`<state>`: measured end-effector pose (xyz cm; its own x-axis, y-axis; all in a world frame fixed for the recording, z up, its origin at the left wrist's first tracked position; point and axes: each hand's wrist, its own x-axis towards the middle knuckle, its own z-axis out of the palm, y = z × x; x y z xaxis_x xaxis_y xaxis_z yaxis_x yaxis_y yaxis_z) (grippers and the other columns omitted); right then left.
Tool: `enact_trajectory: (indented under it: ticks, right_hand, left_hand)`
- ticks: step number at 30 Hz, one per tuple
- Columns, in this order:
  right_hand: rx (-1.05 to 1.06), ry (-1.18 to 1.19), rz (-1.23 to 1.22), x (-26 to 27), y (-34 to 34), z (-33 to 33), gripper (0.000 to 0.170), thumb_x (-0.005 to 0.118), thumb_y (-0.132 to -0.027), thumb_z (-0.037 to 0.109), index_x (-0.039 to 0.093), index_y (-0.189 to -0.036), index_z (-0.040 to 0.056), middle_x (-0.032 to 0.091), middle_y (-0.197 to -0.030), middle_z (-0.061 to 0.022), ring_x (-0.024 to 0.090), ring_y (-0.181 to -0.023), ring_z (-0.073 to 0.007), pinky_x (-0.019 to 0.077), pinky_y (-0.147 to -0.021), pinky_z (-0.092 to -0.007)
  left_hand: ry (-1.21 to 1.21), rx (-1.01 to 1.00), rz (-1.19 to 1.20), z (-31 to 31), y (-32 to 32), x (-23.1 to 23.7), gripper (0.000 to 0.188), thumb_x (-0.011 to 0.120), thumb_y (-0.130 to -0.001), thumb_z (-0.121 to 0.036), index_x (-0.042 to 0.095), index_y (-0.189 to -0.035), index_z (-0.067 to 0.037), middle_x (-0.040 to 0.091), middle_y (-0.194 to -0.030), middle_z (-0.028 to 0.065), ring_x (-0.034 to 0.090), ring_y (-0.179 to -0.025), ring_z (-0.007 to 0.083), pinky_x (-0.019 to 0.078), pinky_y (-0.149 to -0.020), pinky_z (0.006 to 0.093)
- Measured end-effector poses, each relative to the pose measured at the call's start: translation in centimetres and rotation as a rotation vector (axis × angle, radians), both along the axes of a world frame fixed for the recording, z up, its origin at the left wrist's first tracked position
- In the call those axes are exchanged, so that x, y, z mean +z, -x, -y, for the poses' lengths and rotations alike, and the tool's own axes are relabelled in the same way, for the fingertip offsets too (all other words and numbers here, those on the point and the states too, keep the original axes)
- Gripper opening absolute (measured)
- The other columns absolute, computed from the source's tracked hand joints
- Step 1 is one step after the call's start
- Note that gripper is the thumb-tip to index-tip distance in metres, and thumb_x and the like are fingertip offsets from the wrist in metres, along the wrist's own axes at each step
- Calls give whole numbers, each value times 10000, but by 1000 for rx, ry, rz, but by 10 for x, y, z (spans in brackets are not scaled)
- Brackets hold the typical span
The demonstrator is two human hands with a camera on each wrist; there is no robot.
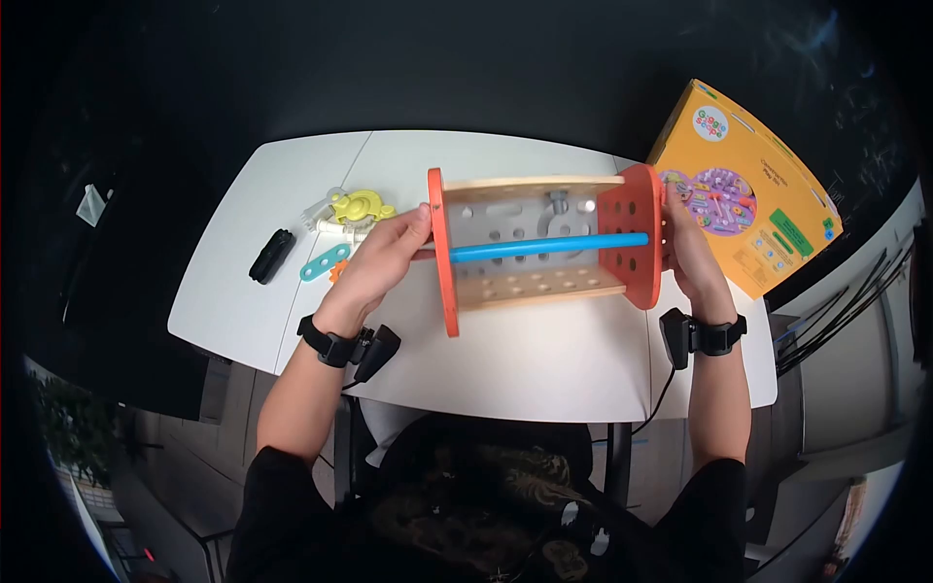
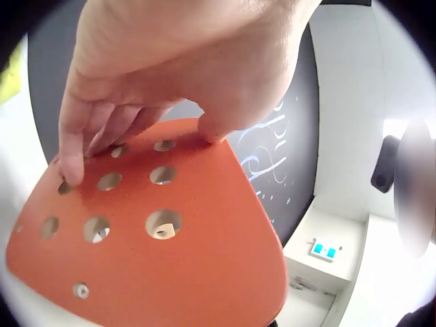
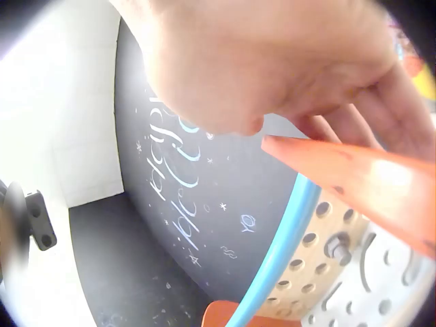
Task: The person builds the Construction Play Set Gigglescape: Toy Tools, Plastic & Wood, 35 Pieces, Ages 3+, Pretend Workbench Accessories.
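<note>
Both hands hold a wooden toy toolbox up over the table, its open side facing me. It has orange end panels (image 1: 444, 282), pale wooden sides with holes, a grey perforated panel (image 1: 525, 225) and a blue handle rod (image 1: 549, 247). My left hand (image 1: 381, 255) grips the left end panel. In the left wrist view its fingertips lie on the holed outer face (image 2: 204, 252), thumb at the edge. At the other end, my right hand (image 1: 692, 251) grips the right panel (image 1: 632, 238); its thumb tip shows beside the panel's edge in the right wrist view, with its fingers behind the panel.
On the table's left lie a yellow toy piece (image 1: 362, 205), a teal strip with holes (image 1: 325, 262), a small orange piece (image 1: 338, 270) and a black object (image 1: 272, 256). A yellow-orange toy carton (image 1: 768, 155) leans across the right edge. Cables hang at the right.
</note>
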<state>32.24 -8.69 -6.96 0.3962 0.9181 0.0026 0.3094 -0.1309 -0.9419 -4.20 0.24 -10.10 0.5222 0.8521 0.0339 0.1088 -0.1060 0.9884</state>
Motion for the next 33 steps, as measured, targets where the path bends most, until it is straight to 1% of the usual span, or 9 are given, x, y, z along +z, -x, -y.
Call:
enact_trajectory:
  ticks: [5,8,10,13,15,19,22,26,33]
  right_hand:
    - [11,-78,-189,14,20,7,804,337,-986,721,617,-1291,32,693,-943,-181,731,-745,-233,606,-640,-328]
    - [27,-76,-258,10,21,5,802,348,-981,723,598,-1318,40,697,-952,-188,735,-774,-237,610,-663,-356]
    - [19,-69,-267,5,22,1,802,352,-982,721,583,-1340,41,700,-957,-189,735,-786,-236,608,-680,-367]
    - [2,-94,-284,3,23,3,792,419,-968,713,558,-1372,46,708,-968,-167,732,-835,-245,598,-741,-376]
    - [21,-143,-376,3,25,7,702,533,-963,567,522,-1415,30,712,-1011,-139,723,-888,-226,583,-783,-340]
    - [150,-137,-454,-17,2,8,669,544,-929,373,453,-1477,0,701,-1102,-133,706,-953,-198,581,-825,-334]
    - [276,-165,-469,-28,-4,10,731,535,-856,207,372,-1527,-30,676,-1202,-151,691,-1009,-176,572,-891,-351]
    - [355,-151,-522,-38,-12,12,899,590,-765,16,249,-1596,42,612,-1354,-152,661,-1115,-194,550,-949,-356]
    - [450,-94,-348,-48,-12,12,1109,637,-676,-155,159,-1634,132,559,-1446,-122,552,-1305,-197,520,-942,-327]
  left_hand:
    - [-45,69,174,-13,-6,7,624,382,-1080,-516,529,-1416,-12,630,-1300,111,591,-1210,181,437,-1076,379]
    - [24,122,306,-22,-10,5,552,420,-1068,-516,606,-1294,-47,639,-1220,74,589,-1130,158,453,-1022,357]
    - [41,63,350,-28,-12,-1,612,406,-1060,-522,491,-1471,-76,627,-1276,65,585,-1176,158,433,-1055,360]
    - [85,62,418,-28,-15,-5,624,421,-1050,-529,478,-1484,-84,608,-1316,75,562,-1213,166,419,-1066,357]
    - [91,47,425,-32,-14,-11,628,445,-1038,-498,451,-1501,-74,576,-1369,90,532,-1261,180,407,-1082,369]
    - [71,-43,470,-37,-11,-15,681,497,-968,-342,341,-1557,-38,431,-1553,125,426,-1404,233,360,-1137,399]
    - [55,-115,511,-37,-9,-14,768,512,-878,-197,263,-1583,-20,345,-1619,133,357,-1470,253,318,-1178,405]
    - [41,-164,544,-42,-7,-19,843,540,-801,-57,247,-1591,-34,308,-1639,139,309,-1504,242,274,-1209,397]
    - [-23,-177,465,-43,-10,-23,993,552,-704,195,233,-1605,-74,279,-1653,119,320,-1500,210,452,-1070,345]
